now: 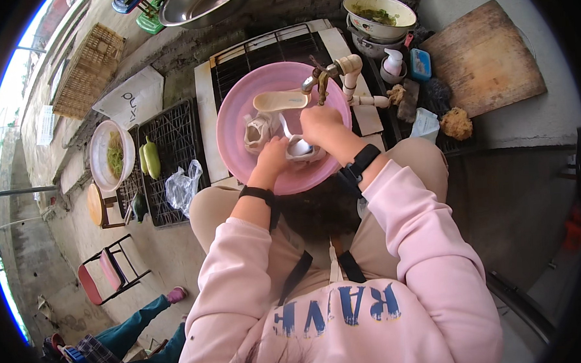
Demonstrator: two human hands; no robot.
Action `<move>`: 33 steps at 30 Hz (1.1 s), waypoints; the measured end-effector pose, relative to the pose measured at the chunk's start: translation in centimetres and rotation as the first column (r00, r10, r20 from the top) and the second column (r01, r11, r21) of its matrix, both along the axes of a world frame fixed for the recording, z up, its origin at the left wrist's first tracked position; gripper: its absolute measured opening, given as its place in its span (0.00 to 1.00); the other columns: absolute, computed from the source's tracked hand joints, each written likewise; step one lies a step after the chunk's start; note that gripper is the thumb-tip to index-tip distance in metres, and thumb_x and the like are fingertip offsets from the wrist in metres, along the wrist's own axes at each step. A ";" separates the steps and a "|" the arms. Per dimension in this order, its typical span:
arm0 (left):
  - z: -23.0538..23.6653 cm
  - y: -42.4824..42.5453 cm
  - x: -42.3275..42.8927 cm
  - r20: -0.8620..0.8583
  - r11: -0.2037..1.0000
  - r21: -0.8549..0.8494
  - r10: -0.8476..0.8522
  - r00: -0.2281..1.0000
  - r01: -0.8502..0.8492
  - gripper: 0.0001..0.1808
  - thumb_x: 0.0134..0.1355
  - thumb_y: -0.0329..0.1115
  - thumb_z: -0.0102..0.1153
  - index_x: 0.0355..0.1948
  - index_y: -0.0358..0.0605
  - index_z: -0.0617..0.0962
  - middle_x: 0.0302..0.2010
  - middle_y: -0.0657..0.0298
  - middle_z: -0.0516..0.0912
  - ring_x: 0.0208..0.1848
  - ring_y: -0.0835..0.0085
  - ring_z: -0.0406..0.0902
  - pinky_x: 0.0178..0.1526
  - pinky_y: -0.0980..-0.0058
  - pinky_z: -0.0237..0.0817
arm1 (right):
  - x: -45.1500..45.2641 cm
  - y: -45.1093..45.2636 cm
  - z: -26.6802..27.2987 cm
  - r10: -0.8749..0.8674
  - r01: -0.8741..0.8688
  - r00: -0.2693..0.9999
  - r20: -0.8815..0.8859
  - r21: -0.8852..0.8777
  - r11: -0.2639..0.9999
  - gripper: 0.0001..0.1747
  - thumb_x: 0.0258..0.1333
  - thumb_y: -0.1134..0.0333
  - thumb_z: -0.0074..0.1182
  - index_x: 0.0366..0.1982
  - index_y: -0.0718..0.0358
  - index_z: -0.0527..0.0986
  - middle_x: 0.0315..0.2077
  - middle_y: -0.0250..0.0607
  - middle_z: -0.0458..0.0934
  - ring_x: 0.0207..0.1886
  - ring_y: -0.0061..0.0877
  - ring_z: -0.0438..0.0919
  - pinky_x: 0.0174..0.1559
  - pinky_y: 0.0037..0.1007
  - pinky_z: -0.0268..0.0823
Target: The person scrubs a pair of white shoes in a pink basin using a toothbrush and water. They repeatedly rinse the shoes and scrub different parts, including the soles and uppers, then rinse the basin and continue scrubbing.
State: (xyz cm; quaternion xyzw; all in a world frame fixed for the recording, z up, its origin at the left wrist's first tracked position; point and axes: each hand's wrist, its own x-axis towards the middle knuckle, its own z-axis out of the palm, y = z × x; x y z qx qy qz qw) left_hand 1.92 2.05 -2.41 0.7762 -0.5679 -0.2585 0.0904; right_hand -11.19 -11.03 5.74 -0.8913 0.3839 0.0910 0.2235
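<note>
A pink plastic basin [231, 150] stands before me under a metal tap [315, 79]. My left hand [274, 155] holds the near side of a pale shoe [305, 154] low in the basin. My right hand [321, 124] is closed at the same shoe's right side, below the tap; whether it grips the shoe or something small is hidden. A white and blue piece, perhaps the shoe's tongue or a brush, shows at the shoe's opening. A second pale shoe [259, 132] rests left of my left hand, and a cream insole [279, 100] lies behind it.
Left are a black crate [167, 201] with green vegetables [151, 158] and a clear plastic bag [183, 186]. On the right stand a pump bottle [393, 60], a scouring pad [456, 124], an enamel bowl [380, 19] and a wooden board [484, 61]. Another person's legs [136, 324] show lower left.
</note>
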 end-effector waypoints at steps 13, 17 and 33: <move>0.5 0.0 -1.0 0.017 0.998 -0.015 -0.054 0.998 0.055 0.30 0.44 0.37 0.72 0.50 0.44 0.77 0.50 0.50 0.77 0.52 0.45 0.74 0.54 0.55 0.69 | -1.5 1.3 -3.3 0.185 -0.235 0.935 0.303 0.137 0.962 0.07 0.43 0.66 0.61 0.28 0.53 0.85 0.31 0.43 0.84 0.39 0.38 0.83 0.42 0.37 0.74; 0.9 -0.1 -1.4 0.090 0.996 0.084 -0.034 0.995 0.027 0.25 0.47 0.33 0.68 0.48 0.44 0.77 0.51 0.52 0.76 0.54 0.46 0.74 0.55 0.57 0.70 | -0.9 1.6 0.5 0.226 -0.226 0.971 0.077 -0.003 0.974 0.07 0.47 0.66 0.60 0.29 0.55 0.85 0.31 0.44 0.85 0.39 0.38 0.84 0.41 0.37 0.75; 0.0 0.1 -0.5 0.112 0.998 0.051 -0.041 0.993 0.036 0.27 0.43 0.37 0.73 0.46 0.43 0.78 0.49 0.53 0.77 0.51 0.46 0.74 0.54 0.56 0.70 | -1.0 0.3 0.3 0.111 -0.111 0.994 0.007 0.025 0.994 0.09 0.44 0.66 0.59 0.30 0.58 0.85 0.31 0.45 0.85 0.39 0.40 0.84 0.39 0.39 0.75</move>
